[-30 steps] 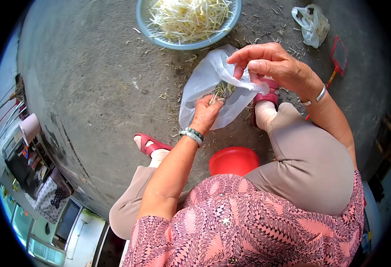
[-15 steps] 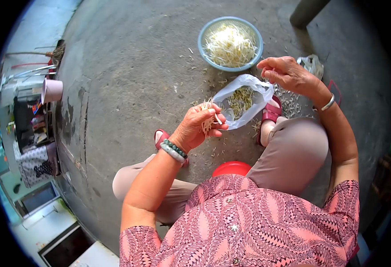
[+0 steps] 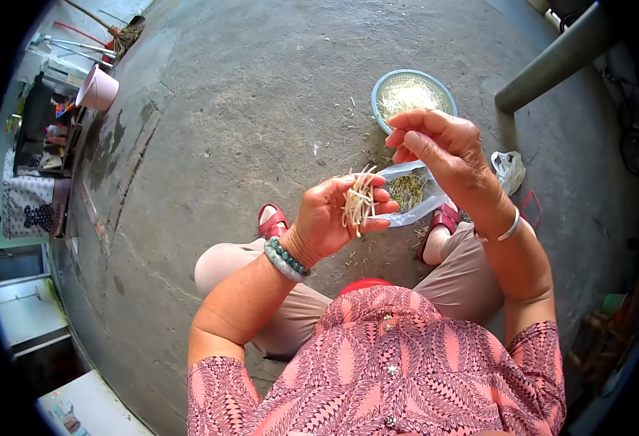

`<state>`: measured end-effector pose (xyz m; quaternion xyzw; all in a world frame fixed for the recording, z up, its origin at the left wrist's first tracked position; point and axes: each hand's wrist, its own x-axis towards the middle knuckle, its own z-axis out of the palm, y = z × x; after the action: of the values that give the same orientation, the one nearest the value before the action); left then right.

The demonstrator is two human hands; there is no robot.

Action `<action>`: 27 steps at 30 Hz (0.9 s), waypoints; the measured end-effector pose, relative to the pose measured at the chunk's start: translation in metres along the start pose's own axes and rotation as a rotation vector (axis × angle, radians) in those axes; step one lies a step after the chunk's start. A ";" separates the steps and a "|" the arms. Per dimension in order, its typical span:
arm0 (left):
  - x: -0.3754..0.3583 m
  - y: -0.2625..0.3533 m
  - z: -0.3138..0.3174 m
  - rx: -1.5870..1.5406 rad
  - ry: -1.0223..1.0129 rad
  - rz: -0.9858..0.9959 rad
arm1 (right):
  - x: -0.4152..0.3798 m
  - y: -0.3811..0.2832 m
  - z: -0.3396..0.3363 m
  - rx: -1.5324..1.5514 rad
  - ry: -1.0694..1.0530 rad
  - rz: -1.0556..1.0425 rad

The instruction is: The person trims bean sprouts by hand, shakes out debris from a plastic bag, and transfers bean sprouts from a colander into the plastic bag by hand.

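Note:
My left hand (image 3: 341,211) is turned palm up with its fingers curled round a small bunch of bean sprouts (image 3: 360,202). My right hand (image 3: 439,149) is raised to the right of it, fingers bent and thumb near the fingertips; whether anything is between them is too small to tell. Beyond it, a blue basket (image 3: 378,120) of white sprouts stands on the floor, partly hidden by the fingers. Below the hands lies an open plastic bag (image 3: 436,198) with greenish scraps (image 3: 407,190) in it.
A crumpled plastic bag (image 3: 508,171) lies to the right, near a grey post (image 3: 552,62). Part of a red seat (image 3: 364,284) shows beneath me. At the left are a pink bucket (image 3: 98,89) and a broom (image 3: 125,38). Loose bits are scattered on the floor.
My right hand has come left, closer to my left hand, and now covers part of the basket. My left hand has turned its palm up, showing more of the sprouts. The view has shifted.

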<state>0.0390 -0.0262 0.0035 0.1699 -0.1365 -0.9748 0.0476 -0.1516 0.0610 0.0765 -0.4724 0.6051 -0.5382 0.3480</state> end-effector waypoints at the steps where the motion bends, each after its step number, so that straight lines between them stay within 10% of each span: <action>1: -0.002 -0.001 0.002 -0.017 0.016 0.000 | 0.002 0.010 0.004 0.038 0.037 0.007; 6: -0.013 -0.008 -0.001 -0.064 -0.038 -0.045 | 0.008 0.033 -0.007 -0.409 -0.061 -0.121; 27: -0.010 -0.017 -0.001 0.263 0.141 0.087 | -0.008 0.047 0.010 -0.273 -0.335 -0.059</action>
<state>0.0480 -0.0091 0.0007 0.2367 -0.2667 -0.9311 0.0763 -0.1495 0.0641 0.0277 -0.6155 0.5918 -0.3752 0.3609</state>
